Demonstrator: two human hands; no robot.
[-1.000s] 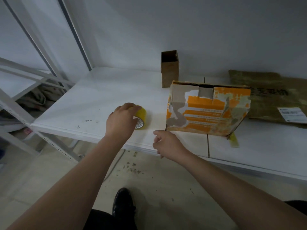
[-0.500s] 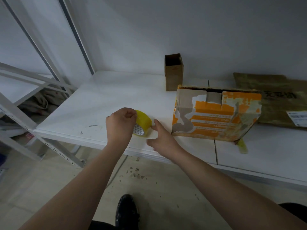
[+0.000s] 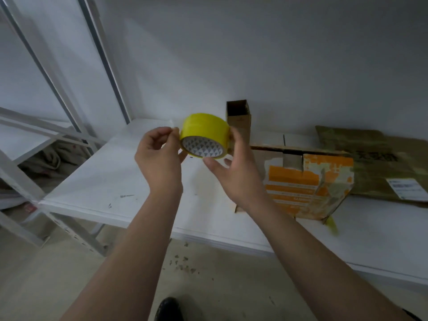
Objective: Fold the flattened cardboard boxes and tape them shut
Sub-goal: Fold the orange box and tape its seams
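Observation:
A yellow tape roll (image 3: 203, 130) is held up in the air above the white shelf (image 3: 129, 181). My right hand (image 3: 234, 167) grips the roll from the right and below. My left hand (image 3: 159, 156) pinches at the roll's left edge with thumb and fingertips. An orange and white folded cardboard box (image 3: 308, 186) stands on the shelf to the right, partly behind my right wrist, with a strip of yellow tape (image 3: 331, 224) hanging at its lower corner. A flattened brown cardboard box (image 3: 375, 163) lies further right against the wall.
A small open brown carton (image 3: 239, 117) stands upright at the back of the shelf, behind the roll. White metal shelf frames (image 3: 46, 140) stand at the left. The floor below the shelf edge has scattered debris (image 3: 183, 262), and a black shoe (image 3: 169, 309) shows at the bottom.
The tape roll has been lifted off the shelf and raised. My right hand has come up and taken hold of it, and my left hand has shifted to pinching its left edge.

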